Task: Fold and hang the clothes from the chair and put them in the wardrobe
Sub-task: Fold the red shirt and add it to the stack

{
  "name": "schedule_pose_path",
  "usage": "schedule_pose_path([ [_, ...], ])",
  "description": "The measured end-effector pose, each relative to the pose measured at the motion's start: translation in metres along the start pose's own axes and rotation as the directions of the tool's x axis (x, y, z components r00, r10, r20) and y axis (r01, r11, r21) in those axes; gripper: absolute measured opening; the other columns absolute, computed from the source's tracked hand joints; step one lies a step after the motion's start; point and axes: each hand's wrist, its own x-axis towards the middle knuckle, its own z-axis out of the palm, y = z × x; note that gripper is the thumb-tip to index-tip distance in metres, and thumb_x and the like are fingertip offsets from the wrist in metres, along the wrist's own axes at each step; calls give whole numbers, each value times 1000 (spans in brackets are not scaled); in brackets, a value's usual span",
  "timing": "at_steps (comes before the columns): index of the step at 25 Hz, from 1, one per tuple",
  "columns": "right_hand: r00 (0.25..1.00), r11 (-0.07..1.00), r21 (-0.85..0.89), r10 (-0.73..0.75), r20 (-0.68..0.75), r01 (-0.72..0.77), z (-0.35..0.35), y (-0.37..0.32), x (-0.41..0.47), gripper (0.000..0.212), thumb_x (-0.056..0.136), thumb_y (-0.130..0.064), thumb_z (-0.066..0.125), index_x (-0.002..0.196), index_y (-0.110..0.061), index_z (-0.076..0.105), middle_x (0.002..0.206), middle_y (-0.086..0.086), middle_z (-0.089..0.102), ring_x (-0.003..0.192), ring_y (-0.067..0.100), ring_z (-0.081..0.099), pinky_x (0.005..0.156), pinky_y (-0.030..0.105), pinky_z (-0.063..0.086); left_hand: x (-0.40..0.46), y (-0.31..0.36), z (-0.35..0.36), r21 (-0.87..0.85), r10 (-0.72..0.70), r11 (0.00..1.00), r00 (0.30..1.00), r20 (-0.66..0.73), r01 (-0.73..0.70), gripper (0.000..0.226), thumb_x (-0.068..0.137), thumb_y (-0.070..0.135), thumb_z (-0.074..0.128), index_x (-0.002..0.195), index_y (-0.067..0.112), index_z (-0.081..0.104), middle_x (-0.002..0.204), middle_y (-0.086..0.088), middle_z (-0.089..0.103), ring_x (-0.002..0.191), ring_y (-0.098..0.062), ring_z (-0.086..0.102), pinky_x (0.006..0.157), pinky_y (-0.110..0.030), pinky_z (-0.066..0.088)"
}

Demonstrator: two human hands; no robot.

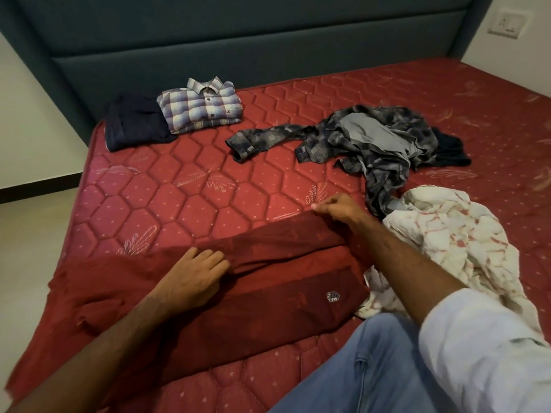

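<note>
Slack could skew the fold: right hand (337, 211) pinches the maroon shirt (268, 296)'s far edge, left hand (190, 278) presses flat, fingers straight.

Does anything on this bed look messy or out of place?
Yes. The grey patterned shirt lies crumpled mid-mattress, one sleeve flung out, and a white and red cloth is heaped beside the right hand. The checked shirt and navy garment are folded.

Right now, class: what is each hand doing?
Left hand: open, fingers flat, pressing on the maroon shirt.
Right hand: closed, pinching the shirt's folded edge.
</note>
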Motion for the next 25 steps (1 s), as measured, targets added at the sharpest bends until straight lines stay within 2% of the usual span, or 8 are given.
schedule_pose_path([
  [2,994,999,43,-34,104,30,-7,3,-9,16,85,-11,81,93,-14,67,75,-3,62,65,12,56,57,25,45,2,-1,-6,-64,-91,994,996,-22,89,16,75,20,57,90,16,52,88,-4,52,74,-29,54,65,-41,37],
  [4,996,988,137,-81,22,78,-10,10,-11,19,87,0,75,101,-9,67,66,-6,61,56,4,56,52,20,44,4,-2,-11,-116,-135,984,991,-11,132,15,75,22,55,88,16,53,89,-2,51,76,-29,54,67,-41,36],
  [6,989,976,175,-111,-100,128,-6,14,-7,15,86,1,75,91,-11,68,60,-5,59,48,-3,52,51,19,43,3,-3,-13,-146,-79,986,996,34,83,20,72,26,56,89,17,52,90,-1,51,77,-26,53,69,-38,36],
  [12,982,991,102,-61,-181,81,16,11,6,24,86,-4,73,71,-22,66,76,-1,68,80,19,64,78,33,51,-6,3,-12,-229,-2,972,979,202,49,21,83,35,59,101,26,52,98,8,52,86,-15,53,72,-33,39],
  [16,947,944,-302,-210,-242,133,10,-2,-4,8,88,-22,66,81,-25,67,103,4,71,104,28,64,94,41,50,-2,-17,-9,-159,-222,960,972,74,232,24,96,33,46,108,17,58,107,-2,56,93,-27,57,76,-43,44],
  [18,936,829,-504,-336,-104,242,14,-13,-7,11,93,-37,64,96,-28,69,115,0,66,115,25,56,104,48,38,-5,-37,-4,18,-428,903,897,112,429,34,94,39,39,112,18,60,110,-4,57,97,-32,58,78,-46,42],
  [21,940,731,-590,-275,203,342,22,-23,-1,24,94,-50,64,98,-27,67,113,-7,67,110,19,55,107,55,26,-26,-72,2,144,-570,820,764,302,555,49,93,56,31,101,17,61,105,-9,63,95,-34,61,74,-48,45],
  [25,907,788,-457,-305,290,412,18,-13,15,27,91,-48,71,79,-26,60,86,-11,64,91,18,60,93,44,45,-71,-102,1,108,-538,836,763,358,538,64,100,62,26,111,10,62,103,-15,70,84,-36,69,66,-47,50],
])
